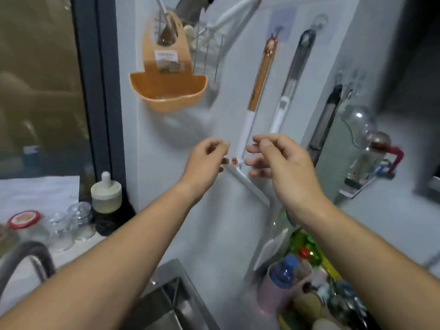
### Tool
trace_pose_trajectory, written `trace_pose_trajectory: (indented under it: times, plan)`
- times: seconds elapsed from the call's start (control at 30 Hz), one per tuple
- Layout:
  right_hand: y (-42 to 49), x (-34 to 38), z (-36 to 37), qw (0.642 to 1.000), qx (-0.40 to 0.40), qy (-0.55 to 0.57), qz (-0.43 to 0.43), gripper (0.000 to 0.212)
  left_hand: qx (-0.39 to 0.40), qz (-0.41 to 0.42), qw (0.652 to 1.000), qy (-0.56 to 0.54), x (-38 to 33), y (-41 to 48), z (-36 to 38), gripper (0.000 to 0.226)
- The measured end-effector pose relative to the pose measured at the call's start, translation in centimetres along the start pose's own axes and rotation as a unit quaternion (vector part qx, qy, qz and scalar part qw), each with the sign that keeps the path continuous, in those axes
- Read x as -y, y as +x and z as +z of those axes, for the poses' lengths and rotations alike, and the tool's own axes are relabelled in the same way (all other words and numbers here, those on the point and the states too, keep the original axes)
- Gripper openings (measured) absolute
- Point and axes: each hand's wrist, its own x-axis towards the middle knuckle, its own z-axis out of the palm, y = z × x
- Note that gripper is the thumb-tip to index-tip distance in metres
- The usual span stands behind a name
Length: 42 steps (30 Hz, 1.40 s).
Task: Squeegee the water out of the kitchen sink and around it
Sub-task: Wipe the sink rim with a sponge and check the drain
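A squeegee point(258, 75) with a wooden and white handle hangs from a hook on the white wall; its white blade point(247, 184) slants down to the right at the bottom. My left hand point(207, 160) is just left of the blade's end, fingers curled, nothing clearly gripped. My right hand point(281, 160) is just right of the handle's lower part, fingers apart and empty. The steel sink point(171, 303) shows at the bottom, under my forearms. The dark faucet point(28, 258) curves at the lower left.
An orange plastic holder point(166, 89) and a wire rack hang on the wall at upper left. A brush point(292, 77) hangs right of the squeegee. Jars and a bottle point(106, 201) stand at left. Bottles point(283, 275) and clutter crowd the counter at lower right.
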Motion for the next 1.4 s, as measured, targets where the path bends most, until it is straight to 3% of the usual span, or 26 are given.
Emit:
trace_pose_trajectory:
  times: [0.17, 0.33, 0.4, 0.47, 0.6, 0.73, 0.87, 1.0, 1.1, 1.4]
  plan:
    - [-10.5, -10.4, -1.9, 0.967, 0.157, -0.109, 0.169, 0.017, 0.022, -0.095, 0.991, 0.094, 12.1, -11.3, -1.6, 0.019]
    - [-19.9, -24.1, -4.1, 0.858, 0.287, -0.325, 0.276, 0.021, 0.041, -0.247, 0.947, 0.202, 23.1, -23.1, -3.7, 0.026]
    - [-23.5, -29.3, -5.2, 0.827, 0.315, -0.35, 0.306, 0.025, 0.038, -0.288, 0.927, 0.237, 26.6, -27.4, -4.2, 0.031]
    - [-26.5, -33.3, -6.1, 0.784, 0.352, -0.425, 0.283, 0.027, 0.034, -0.323, 0.909, 0.26, 29.1, -30.9, -4.4, 0.039]
    - [-29.2, -38.9, -6.8, 0.703, 0.39, -0.567, 0.179, 0.046, -0.008, -0.352, 0.882, 0.313, 32.5, -35.7, -3.3, 0.025]
    - [-30.6, -39.2, -5.5, 0.748, 0.322, -0.548, 0.189, 0.059, -0.016, -0.362, 0.856, 0.368, 35.0, -39.4, -1.2, 0.027]
    - [-33.2, -39.4, -6.3, 0.786, 0.388, -0.468, 0.109, 0.074, -0.05, -0.352, 0.834, 0.421, 35.5, -40.6, 0.0, 0.029]
    - [-32.3, -41.4, -7.0, 0.737, 0.416, -0.527, 0.081, 0.074, -0.126, -0.388, 0.804, 0.433, 36.1, -40.2, 0.2, 0.035]
    - [-31.2, -42.1, -5.6, 0.719, 0.448, -0.526, 0.075, 0.075, -0.115, -0.381, 0.795, 0.458, 36.6, -40.1, 0.5, 0.04]
    - [-21.6, -46.9, 6.0, 0.747, 0.426, -0.51, -0.02, 0.066, -0.12, -0.379, 0.786, 0.473, 37.1, -40.4, 0.4, 0.044]
